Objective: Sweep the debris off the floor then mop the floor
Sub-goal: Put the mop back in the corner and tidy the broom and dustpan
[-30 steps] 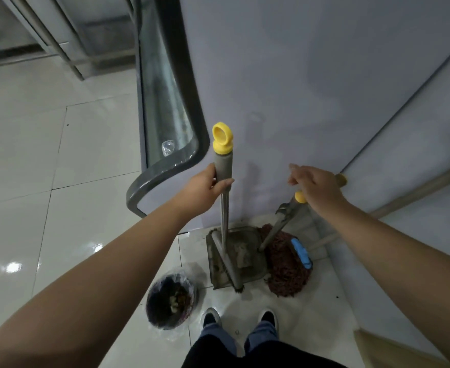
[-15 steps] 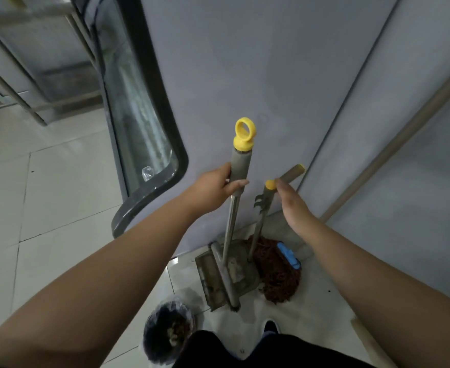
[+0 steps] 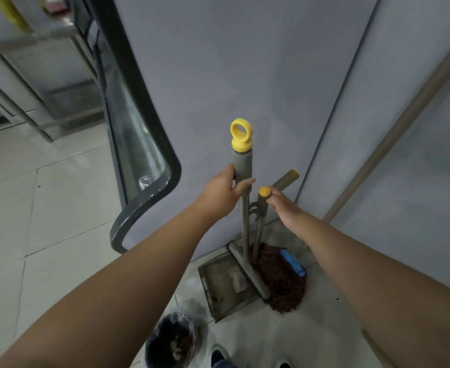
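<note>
A grey long-handled dustpan point(image 3: 226, 285) stands on the floor tiles against the wall. My left hand point(image 3: 222, 193) is closed around the foam grip of its handle point(image 3: 243, 166), just under the yellow ring cap. Right beside it rises a thinner broom handle point(image 3: 285, 179) with a yellow collar and yellow tip. My right hand point(image 3: 285, 208) pinches it lightly just below the collar. The broom's head is hidden behind the dustpan. A brown stringy mop head point(image 3: 285, 285) with a blue clamp lies by the dustpan, and its wooden pole point(image 3: 394, 134) leans up the wall to the right.
A small bin point(image 3: 173, 343) lined with a clear bag and holding debris stands near my shoes at the bottom. A dark-framed glass door point(image 3: 139, 144) juts out on the left, with metal table legs point(image 3: 27, 120) behind it. Glossy white floor tiles point(image 3: 46, 221) spread to the left.
My right hand has brought the broom handle leftward, up next to the dustpan handle, and its full grip has loosened to the fingertips. My left hand has kept its hold. The view has tilted up.
</note>
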`<state>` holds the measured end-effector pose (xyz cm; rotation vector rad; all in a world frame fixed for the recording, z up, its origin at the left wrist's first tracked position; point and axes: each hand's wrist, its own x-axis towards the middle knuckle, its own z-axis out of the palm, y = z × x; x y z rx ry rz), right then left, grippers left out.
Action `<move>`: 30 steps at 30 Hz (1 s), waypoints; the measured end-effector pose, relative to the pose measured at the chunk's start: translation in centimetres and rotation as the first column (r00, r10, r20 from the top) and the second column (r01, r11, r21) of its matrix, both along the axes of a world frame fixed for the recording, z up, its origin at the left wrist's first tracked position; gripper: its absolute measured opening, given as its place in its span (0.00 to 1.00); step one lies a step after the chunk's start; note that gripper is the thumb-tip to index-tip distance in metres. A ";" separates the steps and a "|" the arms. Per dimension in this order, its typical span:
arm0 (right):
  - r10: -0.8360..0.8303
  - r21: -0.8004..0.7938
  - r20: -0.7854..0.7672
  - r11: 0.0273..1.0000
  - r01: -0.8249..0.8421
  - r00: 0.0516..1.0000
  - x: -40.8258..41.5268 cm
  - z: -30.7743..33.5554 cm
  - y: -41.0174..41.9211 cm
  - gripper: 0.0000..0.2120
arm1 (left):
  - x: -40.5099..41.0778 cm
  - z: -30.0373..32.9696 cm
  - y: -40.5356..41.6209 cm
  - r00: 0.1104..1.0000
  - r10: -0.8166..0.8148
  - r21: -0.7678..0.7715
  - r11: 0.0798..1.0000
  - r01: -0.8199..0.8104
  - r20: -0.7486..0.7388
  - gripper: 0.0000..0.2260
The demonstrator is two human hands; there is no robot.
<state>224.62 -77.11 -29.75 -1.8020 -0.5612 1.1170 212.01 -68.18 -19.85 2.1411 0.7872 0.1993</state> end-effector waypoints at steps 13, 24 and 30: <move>0.225 -0.061 0.062 0.973 -0.221 0.972 0.2 0.7 -1.4 0.38 | 0.8 0.3 -1.9 0.977 0.165 -0.099 0.983 -0.153 0.134 0.10; 0.074 -0.095 0.339 0.994 -0.044 0.938 -2.0 0.1 -1.1 0.35 | 1.0 -0.4 -2.0 0.968 0.178 -0.192 0.971 -0.144 0.178 0.08; -0.148 0.065 0.350 0.989 0.133 0.925 -3.6 -1.0 0.1 0.32 | 0.8 -0.4 -2.0 0.970 0.151 -0.204 0.973 -0.112 0.188 0.08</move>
